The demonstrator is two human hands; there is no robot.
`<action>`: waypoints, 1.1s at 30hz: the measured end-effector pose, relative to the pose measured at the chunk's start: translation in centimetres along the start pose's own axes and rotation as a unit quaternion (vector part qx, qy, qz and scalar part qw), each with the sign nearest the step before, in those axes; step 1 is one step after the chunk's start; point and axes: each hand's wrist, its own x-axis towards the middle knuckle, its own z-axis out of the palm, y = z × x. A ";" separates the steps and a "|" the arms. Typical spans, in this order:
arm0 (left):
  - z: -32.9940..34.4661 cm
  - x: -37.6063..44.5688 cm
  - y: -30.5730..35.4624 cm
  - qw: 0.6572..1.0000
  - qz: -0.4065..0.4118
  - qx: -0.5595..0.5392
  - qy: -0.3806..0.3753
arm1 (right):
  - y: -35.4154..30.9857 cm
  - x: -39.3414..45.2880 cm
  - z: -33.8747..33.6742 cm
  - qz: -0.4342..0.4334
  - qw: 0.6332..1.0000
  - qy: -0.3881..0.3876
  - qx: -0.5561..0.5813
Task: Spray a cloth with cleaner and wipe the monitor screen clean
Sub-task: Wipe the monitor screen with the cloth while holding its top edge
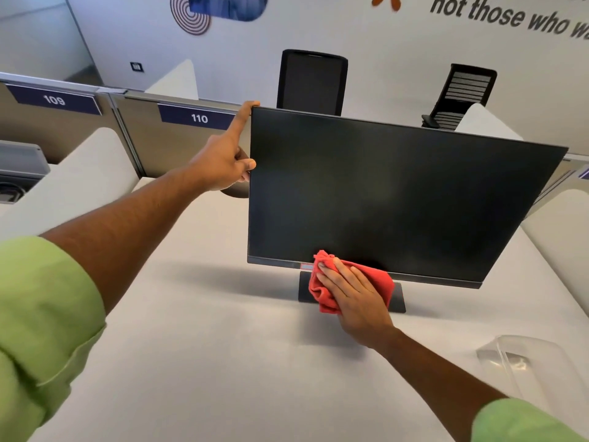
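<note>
A: Monitor (392,193) first: it stands on its base (398,298) on the white desk (223,330), screen dark and tilted back a little. Why the grip at its edge?

B: To steady it, I'd judge. A push low on the panel would rock or swivel it, so the left hand (223,164) braces the upper left side. The forefinger runs straight up the edge to the top corner, the thumb sits on the front rim, and the other fingers go behind the panel (I cannot tell how they lie there). That arm reaches out nearly straight.

A: And the cloth (376,282)?

B: Red, bunched, at the middle of the bottom bezel, drooping over the base. The right hand (353,295) lies flat on it, fingers straight and slightly spread, pressing it to the lower frame; a flat palm spreads the pressure. The forearm comes up from the lower right.

A: The cleaner?

B: Only something clear and blurred near the right corner (516,362); I cannot say what it is.
</note>
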 end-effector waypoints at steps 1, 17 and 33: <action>0.0 0.0 0.0 1.000 -0.002 0.000 0.001 | -0.7 0.9 -0.1 -0.018 1.000 0.002 0.001; 0.0 0.3 -0.6 1.000 -0.008 0.002 -0.004 | -10.4 9.9 -0.2 -0.115 0.982 -0.035 0.145; 10.7 -9.2 -1.5 0.914 -0.252 -0.305 0.091 | -7.3 2.6 -10.0 0.363 0.444 0.015 0.819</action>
